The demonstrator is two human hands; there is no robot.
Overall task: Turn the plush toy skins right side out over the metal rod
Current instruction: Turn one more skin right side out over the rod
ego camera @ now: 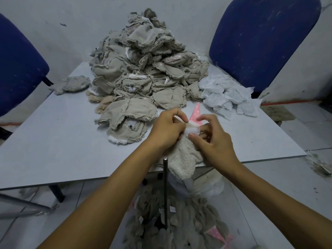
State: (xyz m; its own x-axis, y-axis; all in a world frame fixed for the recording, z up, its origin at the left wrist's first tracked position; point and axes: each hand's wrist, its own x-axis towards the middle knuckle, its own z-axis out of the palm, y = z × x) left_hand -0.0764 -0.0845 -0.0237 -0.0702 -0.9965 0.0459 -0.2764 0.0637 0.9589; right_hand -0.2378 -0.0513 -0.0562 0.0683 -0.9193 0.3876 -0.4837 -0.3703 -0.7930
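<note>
Fleecy plush skin [181,155] pinched by left hand [166,129] and right hand [213,141]; tease the seam fully out.

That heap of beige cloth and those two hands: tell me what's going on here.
A person is turning plush toy skins right side out. Both hands, the left hand and the right hand, pinch one fluffy skin at the table edge, working its white trim beside a pink spotted cone. The metal rod stands upright just below, untouched. A big pile of inside-out skins waits behind; fluffy ones lie on the floor.
</note>
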